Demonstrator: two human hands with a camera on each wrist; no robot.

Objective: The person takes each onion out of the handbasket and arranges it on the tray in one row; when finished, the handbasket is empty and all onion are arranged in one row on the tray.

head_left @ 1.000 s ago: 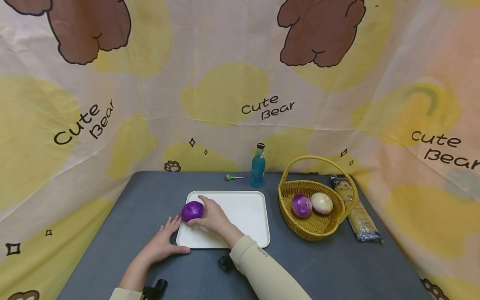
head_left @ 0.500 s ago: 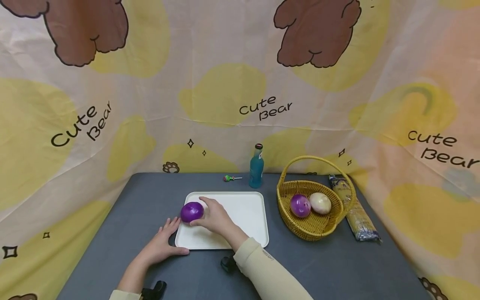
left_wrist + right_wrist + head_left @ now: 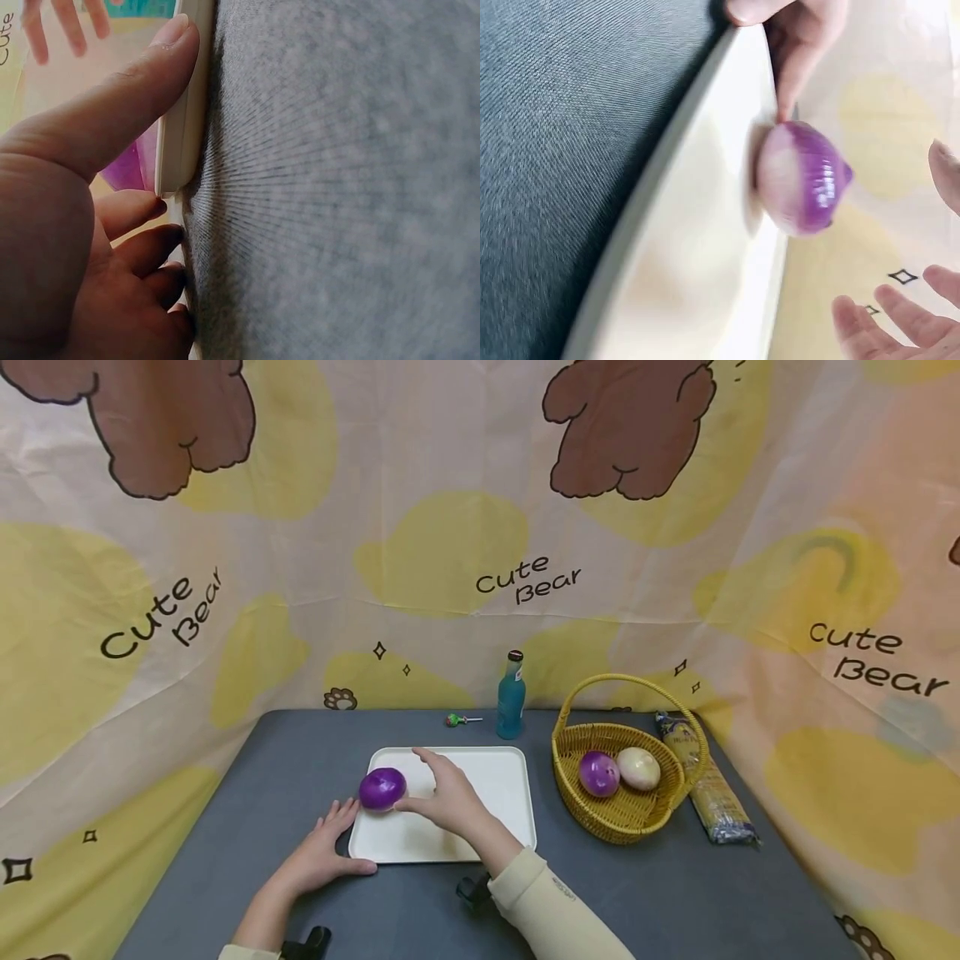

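A shiny purple onion [image 3: 382,789] sits on the left part of a white rectangular tray [image 3: 491,802]. In the right wrist view the onion [image 3: 810,180] shows a paler side and a pointed tip. My right hand [image 3: 453,802] hovers over the tray just right of it, thumb and fingers spread; that view shows a gap between the fingers and the onion. My left hand [image 3: 322,852] rests at the tray's near left corner. Its thumb lies along the front edge and its fingers reach the left edge, as the left wrist view also shows.
Right of the tray stands a yellow wicker basket [image 3: 618,831] holding a purple onion [image 3: 599,774] and a white onion [image 3: 639,768]. A long printed packet [image 3: 716,793] lies beyond it. At the back are a blue bottle [image 3: 512,697] and a lollipop [image 3: 457,720].
My right hand has let go of the onion and drawn back to the right, its fingers spreading. The onion stays on the tray. My left hand keeps its place at the corner.
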